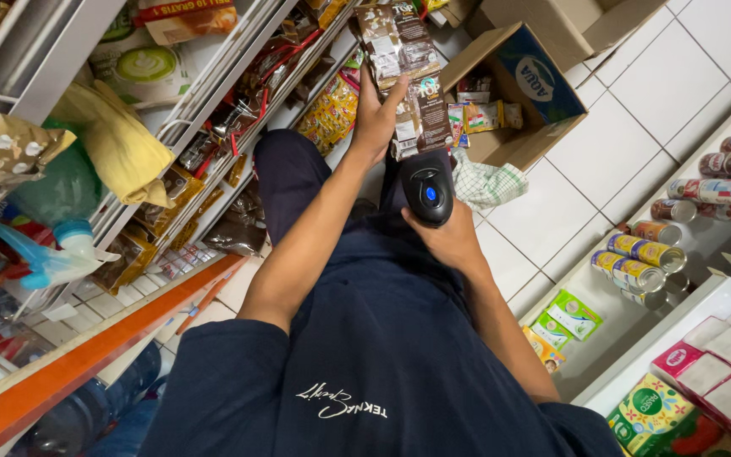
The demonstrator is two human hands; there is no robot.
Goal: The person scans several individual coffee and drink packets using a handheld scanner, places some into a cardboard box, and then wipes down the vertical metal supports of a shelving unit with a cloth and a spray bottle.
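Camera: one, worn on the person's head.
Direction: straight down the torso toward the white tiled floor (636,93).
Distance: close to the raised hands.
Edges: shelves (213,93) left, canned goods right.
Shared view: none, single camera.

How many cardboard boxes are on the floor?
2. An open brown cardboard box with a blue flap sits beyond the hands; a plain brown cardboard box lies behind it. More may be out of view.

The long strip of glossy sachets (406,76) is showing dark brown with cream panels. The handheld plastic scanner (426,188) is gleaming black, glowing with a blue dot. The crumpled cloth (488,184) is showing a green-and-white check. The open cardboard box (524,85) is showing tan, with a blue flap.
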